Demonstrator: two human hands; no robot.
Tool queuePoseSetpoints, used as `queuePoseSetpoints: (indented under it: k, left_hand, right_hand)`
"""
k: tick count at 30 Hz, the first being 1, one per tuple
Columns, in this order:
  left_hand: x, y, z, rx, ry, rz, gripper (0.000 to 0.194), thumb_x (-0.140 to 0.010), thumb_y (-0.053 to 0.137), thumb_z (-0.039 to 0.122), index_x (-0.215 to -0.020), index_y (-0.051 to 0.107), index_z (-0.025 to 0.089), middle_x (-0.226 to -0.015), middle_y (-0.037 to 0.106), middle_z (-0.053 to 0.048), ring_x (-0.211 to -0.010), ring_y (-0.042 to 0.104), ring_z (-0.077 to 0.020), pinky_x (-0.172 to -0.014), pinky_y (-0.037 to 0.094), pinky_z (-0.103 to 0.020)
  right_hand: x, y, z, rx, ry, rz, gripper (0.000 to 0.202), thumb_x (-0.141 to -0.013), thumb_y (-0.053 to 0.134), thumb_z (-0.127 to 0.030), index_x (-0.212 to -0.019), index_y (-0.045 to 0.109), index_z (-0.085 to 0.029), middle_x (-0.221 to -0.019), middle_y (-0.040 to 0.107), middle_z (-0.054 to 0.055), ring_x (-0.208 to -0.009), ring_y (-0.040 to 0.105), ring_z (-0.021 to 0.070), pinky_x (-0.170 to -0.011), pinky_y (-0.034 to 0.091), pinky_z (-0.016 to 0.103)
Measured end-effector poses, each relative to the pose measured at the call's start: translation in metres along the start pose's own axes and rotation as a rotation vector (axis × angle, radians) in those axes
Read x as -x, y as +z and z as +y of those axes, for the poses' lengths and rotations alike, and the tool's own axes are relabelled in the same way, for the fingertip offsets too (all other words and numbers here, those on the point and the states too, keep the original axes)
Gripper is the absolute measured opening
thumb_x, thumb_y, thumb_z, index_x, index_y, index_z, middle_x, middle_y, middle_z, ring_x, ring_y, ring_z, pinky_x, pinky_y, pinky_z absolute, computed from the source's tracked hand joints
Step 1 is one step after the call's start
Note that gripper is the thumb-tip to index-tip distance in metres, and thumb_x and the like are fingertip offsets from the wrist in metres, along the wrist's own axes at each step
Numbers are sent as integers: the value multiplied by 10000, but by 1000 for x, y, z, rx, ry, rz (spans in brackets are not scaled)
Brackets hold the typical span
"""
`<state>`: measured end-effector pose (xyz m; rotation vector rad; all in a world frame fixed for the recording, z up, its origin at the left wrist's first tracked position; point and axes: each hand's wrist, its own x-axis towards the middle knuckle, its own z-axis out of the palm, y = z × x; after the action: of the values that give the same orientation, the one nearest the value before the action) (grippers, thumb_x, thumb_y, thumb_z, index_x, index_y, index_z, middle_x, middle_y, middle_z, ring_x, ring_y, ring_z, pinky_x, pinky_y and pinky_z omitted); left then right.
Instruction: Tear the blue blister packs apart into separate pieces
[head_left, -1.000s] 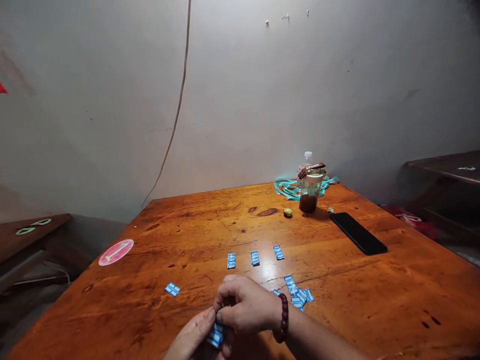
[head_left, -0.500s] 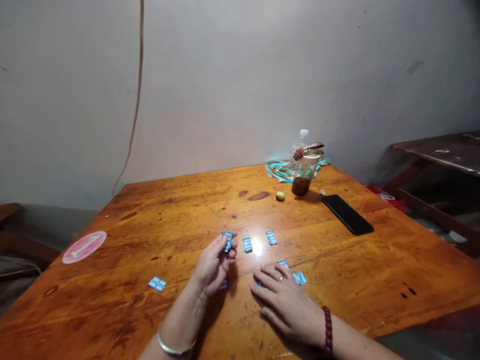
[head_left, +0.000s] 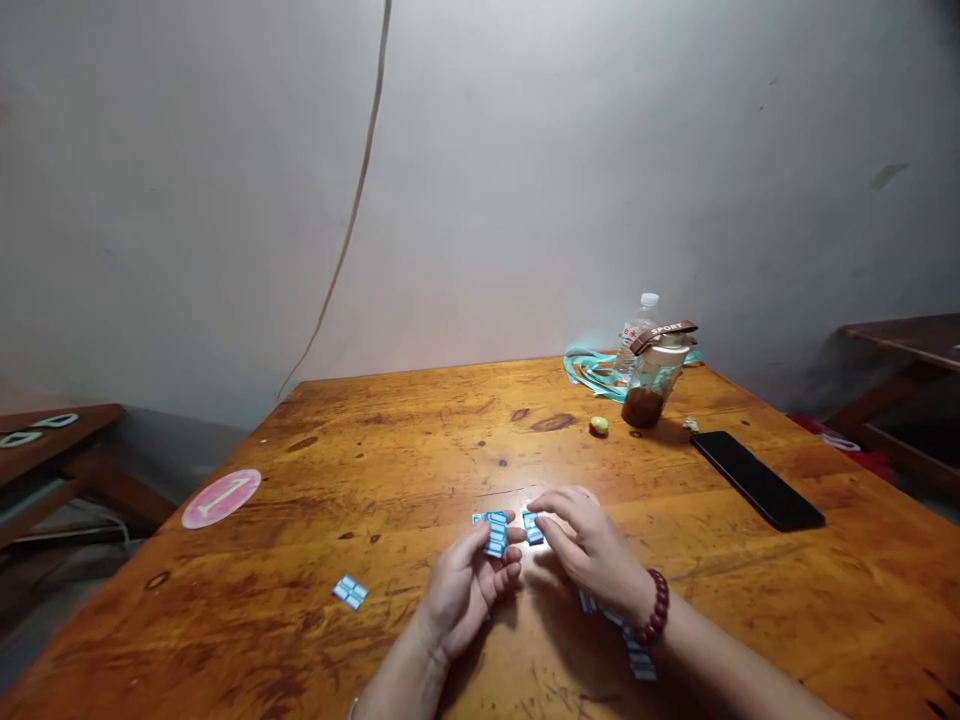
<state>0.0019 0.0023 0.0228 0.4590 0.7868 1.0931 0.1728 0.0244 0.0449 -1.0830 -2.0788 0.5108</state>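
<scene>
Head view: left fingers [head_left: 469, 548] pinch cards [head_left: 496, 540], long axis forward; right fingers [head_left: 564, 508], hold unclear.

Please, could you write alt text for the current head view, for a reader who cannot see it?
A person's left hand holds small blue cards over a wooden table; the right hand is close to more cards. Farther back are a bottle and a cup; a phone lies to the right.

A tumbler [head_left: 655, 386] with dark contents and a brown "SPORT" strap [head_left: 666, 334] stands on a wooden table [head_left: 405, 430]. Behind the tumbler are a clear plastic bottle [head_left: 635, 337] and looped turquoise ribbon [head_left: 600, 388]; near its left, a small yellow object [head_left: 598, 425]; to its right, a black smartphone [head_left: 757, 480]; far left, a pink disc [head_left: 221, 499] marked 1.
</scene>
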Motion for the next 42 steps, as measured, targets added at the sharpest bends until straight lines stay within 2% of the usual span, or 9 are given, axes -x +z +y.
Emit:
queuePoseSetpoints:
  k: [3, 6, 11, 16, 21, 27, 33, 35, 42]
  left_hand:
    - [0, 3, -5, -136, 59, 3, 213, -776, 515, 259, -918, 552, 105, -799, 582, -66, -603, 527, -76, -547, 454, -182]
    - [1, 5, -11, -231, 83, -25, 187, -778, 513, 270, -848, 559, 103, -707, 560, -33, -547, 491, -54, -503, 418, -156]
    - [2, 7, -16, -328, 93, -9, 183, -765, 530, 274, -824, 555, 102, -692, 550, -23, -529, 467, -49, -490, 391, -156]
    - [4, 9, -17, -341, 57, -10, 192, -769, 519, 296, -784, 547, 106, -651, 546, -20, -542, 486, -64, -507, 396, -168]
    - [5, 11, -15, -254, 16, -14, 231, -788, 477, 324, -861, 554, 119, -761, 572, -53, -598, 528, -88, -519, 413, -180]
    - [3, 10, -15, -333, 82, 2, 235, -751, 533, 332, -800, 577, 107, -722, 568, -50, -554, 507, -78, -492, 398, -170]
    - [4, 9, -17, -224, 76, 2, 272, -778, 479, 371, -779, 567, 113, -666, 572, -39, -515, 496, -74, -456, 372, -165]
    - [4, 8, -15, -201, 67, 12, 264, -782, 478, 359, -805, 567, 111, -659, 575, -37, -488, 480, -63, -432, 352, -156]
    - [4, 5, -3, -167, 101, 64, 282, -776, 503, 309, -973, 561, 114, -741, 590, -45, -537, 501, -70, -473, 396, -163]
  right_hand:
    - [-6, 22, 4, -107, 67, 125, 166, -823, 405, -242, -918, 537, -211, -854, 571, 44, -830, 503, 168, -755, 371, 314]
    - [2, 34, 10, -139, 68, 85, 161, -803, 447, -251, -937, 524, -208, -799, 560, 33, -781, 497, 167, -742, 370, 316]
    - [7, 32, 15, -190, 97, 24, 93, -742, 536, -255, -814, 544, -197, -737, 551, 12, -734, 491, 154, -699, 376, 284]
    - [4, 33, 14, -278, 141, -16, 114, -766, 477, -205, -669, 534, -184, -646, 531, -11, -648, 487, 121, -638, 374, 241]
    - [6, 33, 16, -283, 164, 26, 133, -766, 445, -189, -665, 530, -176, -653, 524, -1, -662, 477, 126, -620, 377, 233]
    - [7, 32, 15, -286, 159, -13, 131, -784, 426, -190, -695, 521, -179, -679, 526, 4, -677, 479, 129, -633, 382, 242]
    - [8, 30, 10, -232, 61, -17, 117, -778, 457, -188, -710, 551, -193, -667, 543, -4, -679, 489, 131, -697, 371, 276]
    - [4, 22, 13, -250, 59, 22, 99, -777, 469, -209, -756, 565, -196, -709, 558, 7, -707, 501, 138, -710, 378, 282]
    - [-16, -35, 40, -362, 296, 505, 171, -789, 462, -301, -863, 539, -167, -770, 550, 25, -746, 508, 139, -710, 406, 267]
